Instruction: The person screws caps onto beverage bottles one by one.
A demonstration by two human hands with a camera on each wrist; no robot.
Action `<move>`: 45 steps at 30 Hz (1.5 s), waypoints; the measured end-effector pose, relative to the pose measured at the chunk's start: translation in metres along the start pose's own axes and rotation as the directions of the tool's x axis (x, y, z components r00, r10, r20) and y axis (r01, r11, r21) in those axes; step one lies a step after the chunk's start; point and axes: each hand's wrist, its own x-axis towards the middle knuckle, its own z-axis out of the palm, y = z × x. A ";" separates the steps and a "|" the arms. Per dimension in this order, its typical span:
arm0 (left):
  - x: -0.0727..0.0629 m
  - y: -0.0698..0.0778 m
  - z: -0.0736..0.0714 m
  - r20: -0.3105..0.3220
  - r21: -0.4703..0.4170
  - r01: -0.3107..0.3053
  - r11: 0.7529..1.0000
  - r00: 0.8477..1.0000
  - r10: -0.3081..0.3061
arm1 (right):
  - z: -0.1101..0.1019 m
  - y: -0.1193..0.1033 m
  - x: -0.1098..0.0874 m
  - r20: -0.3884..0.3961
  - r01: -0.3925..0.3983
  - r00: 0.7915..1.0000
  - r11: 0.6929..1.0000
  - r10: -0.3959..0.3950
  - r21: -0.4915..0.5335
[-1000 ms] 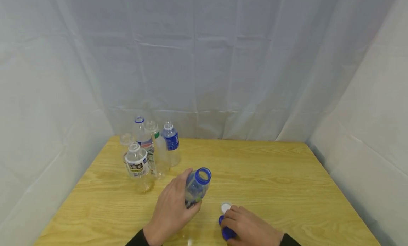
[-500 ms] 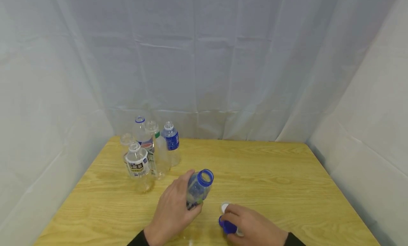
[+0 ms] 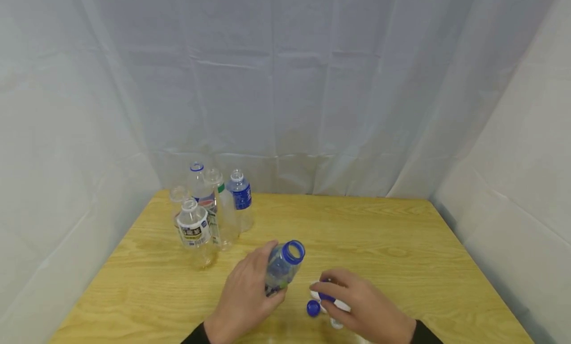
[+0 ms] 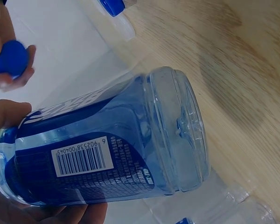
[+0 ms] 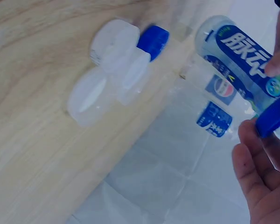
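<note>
My left hand (image 3: pixel 245 297) grips a clear bottle (image 3: pixel 281 272) with a blue label and blue neck rim. The bottle leans, its uncapped mouth tilted up and to the right. In the left wrist view the bottle (image 4: pixel 88 140) shows its barcode and its base. To the right, my right hand (image 3: pixel 363 304) holds a blue cap (image 3: pixel 327 293) between thumb and fingers, raised off the table and apart from the bottle. In the right wrist view this cap (image 5: pixel 274 115) sits at the fingertips. Below the right hand lie another blue cap (image 3: pixel 313 308) and several white caps (image 5: pixel 86 95), partly hidden in the head view.
Several uncapped clear bottles stand grouped at the table's back left, among them one with a white label (image 3: pixel 195 233) and one with a blue label (image 3: pixel 242 198). The wooden table (image 3: pixel 379 235) is bounded by white sheeting (image 3: pixel 290 86) behind and at both sides.
My right hand has lifted the larger blue cap from among the caps, up and away from the table. The left hand and bottle have shifted slightly to the right.
</note>
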 end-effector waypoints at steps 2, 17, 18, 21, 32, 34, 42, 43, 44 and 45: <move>0.000 0.001 0.000 0.013 0.003 0.005 1.000 1.000 -0.005 | -0.006 -0.002 0.002 -0.045 -0.003 0.999 1.000 0.004 0.024; -0.002 0.004 0.004 0.048 0.022 -0.008 1.000 0.999 0.007 | -0.029 -0.007 0.014 -0.306 0.022 0.952 0.998 -0.001 0.062; -0.002 0.004 0.004 0.051 0.025 -0.010 1.000 0.999 0.008 | -0.029 -0.007 0.015 -0.312 0.021 0.950 0.998 -0.002 0.058; -0.002 0.005 0.005 0.064 0.026 -0.012 1.000 0.998 0.010 | -0.030 -0.008 0.018 -0.338 0.034 0.941 0.998 -0.017 0.044; -0.001 0.009 0.005 0.068 0.032 -0.052 0.998 0.996 0.050 | -0.028 -0.017 0.032 -0.392 0.076 0.919 0.994 -0.040 0.079; -0.001 0.009 0.006 0.068 0.026 -0.061 0.998 0.996 0.059 | -0.027 -0.017 0.035 -0.405 0.098 0.913 0.992 -0.059 0.077; -0.002 0.009 0.007 0.065 0.003 -0.094 0.996 0.993 0.093 | -0.025 -0.018 0.039 -0.386 0.127 0.919 0.987 -0.082 0.094; -0.002 0.009 0.007 0.065 0.000 -0.099 0.995 0.993 0.098 | -0.025 -0.019 0.039 -0.374 0.120 0.924 0.988 -0.075 0.099; -0.002 0.009 0.008 0.062 0.001 -0.105 0.995 0.993 0.104 | -0.024 -0.019 0.039 -0.365 0.117 0.928 0.988 -0.071 0.105; -0.002 0.010 0.008 0.058 0.001 -0.111 0.994 0.992 0.111 | -0.024 -0.019 0.039 -0.354 0.109 0.933 0.988 -0.064 0.108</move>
